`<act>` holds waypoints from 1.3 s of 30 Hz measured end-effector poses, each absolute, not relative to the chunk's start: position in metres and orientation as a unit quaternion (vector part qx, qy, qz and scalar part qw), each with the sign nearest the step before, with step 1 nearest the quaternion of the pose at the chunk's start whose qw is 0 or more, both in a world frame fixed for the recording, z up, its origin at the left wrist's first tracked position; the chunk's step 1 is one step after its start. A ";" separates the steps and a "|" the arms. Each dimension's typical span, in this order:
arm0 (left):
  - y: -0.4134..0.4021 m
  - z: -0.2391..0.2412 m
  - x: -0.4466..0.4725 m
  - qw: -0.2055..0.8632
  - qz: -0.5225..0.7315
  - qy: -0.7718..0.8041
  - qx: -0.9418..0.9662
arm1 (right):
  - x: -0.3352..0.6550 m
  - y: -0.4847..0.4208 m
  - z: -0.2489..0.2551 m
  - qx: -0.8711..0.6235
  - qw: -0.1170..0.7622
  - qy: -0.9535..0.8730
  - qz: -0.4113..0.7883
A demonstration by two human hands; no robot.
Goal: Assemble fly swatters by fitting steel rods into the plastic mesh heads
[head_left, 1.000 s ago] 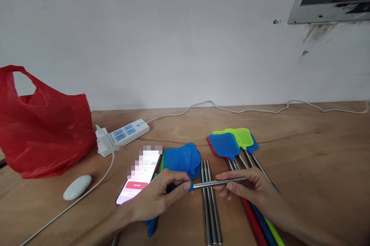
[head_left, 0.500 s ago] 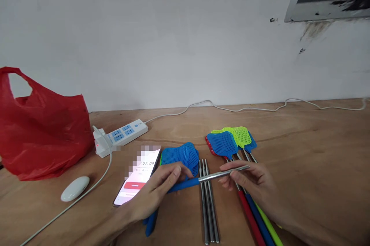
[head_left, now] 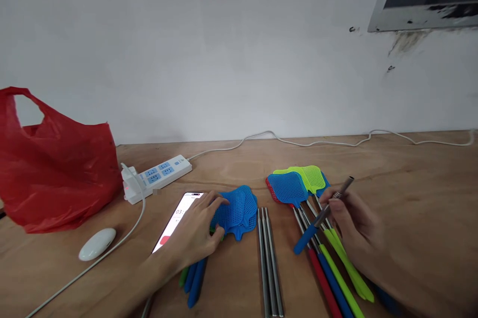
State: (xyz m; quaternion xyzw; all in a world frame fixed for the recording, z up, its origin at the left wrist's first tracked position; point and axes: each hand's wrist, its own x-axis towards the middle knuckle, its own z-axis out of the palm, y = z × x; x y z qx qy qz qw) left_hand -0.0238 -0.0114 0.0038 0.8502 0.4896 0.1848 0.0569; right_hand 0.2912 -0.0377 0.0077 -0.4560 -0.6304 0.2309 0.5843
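Note:
My right hand (head_left: 353, 223) grips a metal tube with a blue handle (head_left: 324, 214), tilted with its bare metal end up to the right. Below and behind it lie finished-looking fly swatters with blue, red and yellow-green mesh heads (head_left: 288, 186) and coloured handles. My left hand (head_left: 199, 231) rests at the left edge of a stack of loose blue fly swatter heads (head_left: 239, 208), thumb and index finger apart and touching it. Under its wrist several blue and green handles (head_left: 196, 283) show in part. Between my hands lie metal rods (head_left: 269, 263), side by side.
A lit phone (head_left: 175, 218) lies partly under my left hand. Farther left are a white power strip (head_left: 164, 173) with a plugged-in cable, a white mouse-shaped object (head_left: 97, 244) and a red plastic bag (head_left: 56, 168). A thin cord (head_left: 309, 143) runs along the wall.
My left hand has let go of the blue handle and moved left onto the blue heads. My right hand has carried the tube with the blue handle right and tilted it more steeply.

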 end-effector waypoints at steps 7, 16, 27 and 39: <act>-0.012 0.008 -0.025 0.074 0.136 0.495 0.855 | 0.282 -0.040 0.008 -0.422 0.432 -0.774 0.190; -0.006 0.012 -0.032 0.114 0.128 0.479 0.861 | 0.271 -0.039 0.005 -0.438 0.349 -0.791 0.247; 0.009 0.005 -0.045 0.118 0.139 0.453 0.873 | 0.271 -0.039 0.002 -0.434 0.340 -0.793 0.258; 0.013 0.017 -0.045 0.090 0.177 0.435 0.878 | 0.269 -0.040 0.004 -0.426 0.382 -0.780 0.253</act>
